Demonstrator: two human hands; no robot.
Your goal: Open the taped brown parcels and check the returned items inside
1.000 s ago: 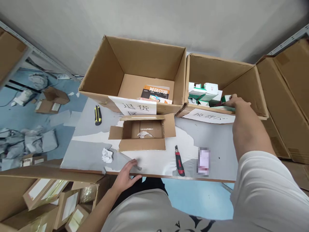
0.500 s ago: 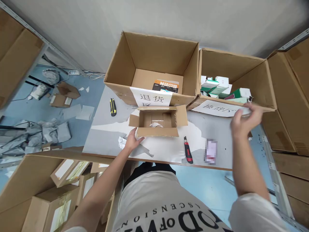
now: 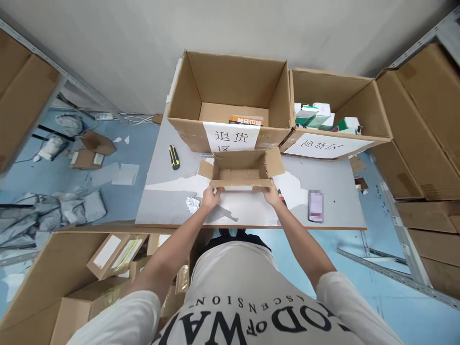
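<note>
A small open cardboard box (image 3: 242,183) is in the middle of the table, its flaps folded outward. My left hand (image 3: 211,197) grips its near left corner, fingers closed on the cardboard. At the near right corner my right hand (image 3: 271,194) holds the same box, thumb by the edge. The near side looks raised off the table. Partly hidden behind my right hand is a red and black utility knife (image 3: 282,197). Crumpled white paper (image 3: 193,204) lies just left of my left hand.
Behind stand two large labelled cartons, the left one (image 3: 187,134) holding an orange-black package, the right one (image 3: 373,140) several green-white boxes. A yellow-black utility knife (image 3: 174,157) and a pixelated phone-like object (image 3: 316,207) lie on the table (image 3: 338,184). Front left, a big carton (image 3: 39,268) holds parcels.
My right hand has come from the right carton to the small box's near right corner. My left hand has closed on the box. The crumpled paper inside it no longer shows.
</note>
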